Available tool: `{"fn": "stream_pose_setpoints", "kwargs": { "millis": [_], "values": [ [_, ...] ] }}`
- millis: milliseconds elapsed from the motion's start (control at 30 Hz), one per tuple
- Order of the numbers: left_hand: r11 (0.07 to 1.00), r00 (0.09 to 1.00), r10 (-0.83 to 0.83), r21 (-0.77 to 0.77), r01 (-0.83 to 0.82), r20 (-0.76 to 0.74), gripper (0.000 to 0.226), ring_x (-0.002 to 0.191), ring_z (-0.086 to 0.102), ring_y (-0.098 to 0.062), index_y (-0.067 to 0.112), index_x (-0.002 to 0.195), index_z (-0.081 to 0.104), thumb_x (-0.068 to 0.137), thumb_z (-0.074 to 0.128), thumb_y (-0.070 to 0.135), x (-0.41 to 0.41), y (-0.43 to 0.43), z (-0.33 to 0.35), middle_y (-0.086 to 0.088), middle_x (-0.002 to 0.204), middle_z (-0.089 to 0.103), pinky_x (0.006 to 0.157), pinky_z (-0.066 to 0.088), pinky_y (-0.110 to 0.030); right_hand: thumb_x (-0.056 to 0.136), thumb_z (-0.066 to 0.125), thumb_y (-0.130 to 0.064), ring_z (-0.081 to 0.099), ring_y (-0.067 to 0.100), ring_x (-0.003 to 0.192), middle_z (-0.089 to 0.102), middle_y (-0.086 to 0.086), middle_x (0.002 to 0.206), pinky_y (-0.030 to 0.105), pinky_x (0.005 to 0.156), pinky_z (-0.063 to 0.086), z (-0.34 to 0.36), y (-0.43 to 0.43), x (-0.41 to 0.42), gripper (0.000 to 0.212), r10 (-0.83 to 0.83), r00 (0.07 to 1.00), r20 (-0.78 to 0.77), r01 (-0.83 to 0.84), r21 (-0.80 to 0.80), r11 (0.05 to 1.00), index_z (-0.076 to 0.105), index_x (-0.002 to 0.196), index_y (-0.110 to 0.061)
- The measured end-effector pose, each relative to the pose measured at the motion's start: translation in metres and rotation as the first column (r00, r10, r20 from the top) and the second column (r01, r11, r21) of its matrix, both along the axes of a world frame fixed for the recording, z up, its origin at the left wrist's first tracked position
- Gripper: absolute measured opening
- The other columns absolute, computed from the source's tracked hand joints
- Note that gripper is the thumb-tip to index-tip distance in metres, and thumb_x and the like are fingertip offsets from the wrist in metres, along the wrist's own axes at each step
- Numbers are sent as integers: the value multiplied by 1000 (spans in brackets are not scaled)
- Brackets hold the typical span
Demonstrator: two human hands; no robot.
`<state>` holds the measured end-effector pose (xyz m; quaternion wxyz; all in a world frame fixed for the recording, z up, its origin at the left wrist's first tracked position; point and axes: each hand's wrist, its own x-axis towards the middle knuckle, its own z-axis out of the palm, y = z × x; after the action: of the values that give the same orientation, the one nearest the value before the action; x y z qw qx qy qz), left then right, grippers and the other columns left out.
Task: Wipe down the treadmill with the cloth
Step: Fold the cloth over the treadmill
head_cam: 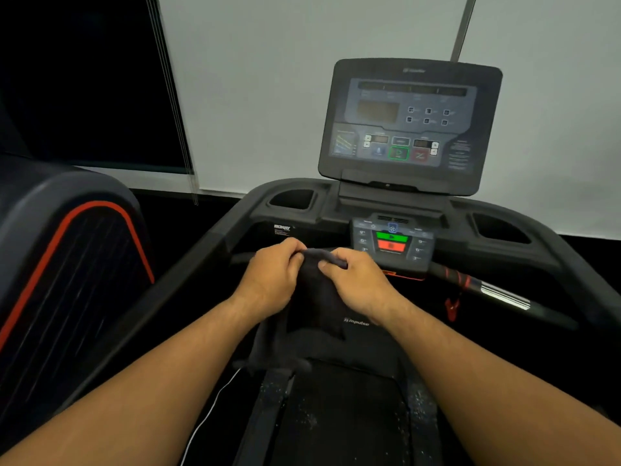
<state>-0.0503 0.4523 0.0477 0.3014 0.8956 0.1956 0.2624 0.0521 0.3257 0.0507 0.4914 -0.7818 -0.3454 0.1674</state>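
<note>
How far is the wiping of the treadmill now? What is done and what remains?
Nothing looks wiped yet: pale specks lie on the belt. In hand: the left hand and right hand both pinch the top edge of the dark cloth, which hangs below them. Left, probably: the console, the button panel, the handlebar and the belt.

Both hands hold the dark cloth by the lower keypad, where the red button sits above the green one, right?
No. The head view shows the green button above the red button; left hand and right hand do hold the dark cloth.
</note>
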Motion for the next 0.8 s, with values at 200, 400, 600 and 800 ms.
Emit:
{"fn": "stream_pose_setpoints", "kwargs": {
  "millis": [200,400,600,800],
  "values": [
    [993,990,-36,-115,20,-139,23,70,56,-9,27,77,56,82,58,5,18,-56,-27,9,74,61,57,37,-12,93,57,-15,59,10,71,68,2,81,16,55,44,1,-41,16,13,1,995,98,-6,54,999,69,87,-18],
    [839,989,-21,-541,-64,-149,15,80,70,-24,18,83,71,85,57,18,47,-99,-72,-5,82,73,74,58,-48,93,58,-20,60,10,70,66,-2,78,23,59,49,4,-88,41,12,-56,994,98,41,144,989,67,85,-19],
    [685,955,-106,-717,-131,-276,26,87,71,-32,14,81,72,95,56,28,58,-145,-113,-10,88,75,87,54,-55,90,63,-22,55,5,61,62,-8,63,25,57,45,14,-130,77,19,-205,979,1,199,235,951,68,73,-17],
    [509,979,-10,-844,-169,-202,37,93,72,-30,4,101,73,100,52,35,59,-154,-107,-12,94,76,92,54,-47,82,69,-28,61,9,69,67,-5,73,25,57,47,14,-159,122,12,-433,901,5,430,117,895,68,76,-17]
  ]
}}
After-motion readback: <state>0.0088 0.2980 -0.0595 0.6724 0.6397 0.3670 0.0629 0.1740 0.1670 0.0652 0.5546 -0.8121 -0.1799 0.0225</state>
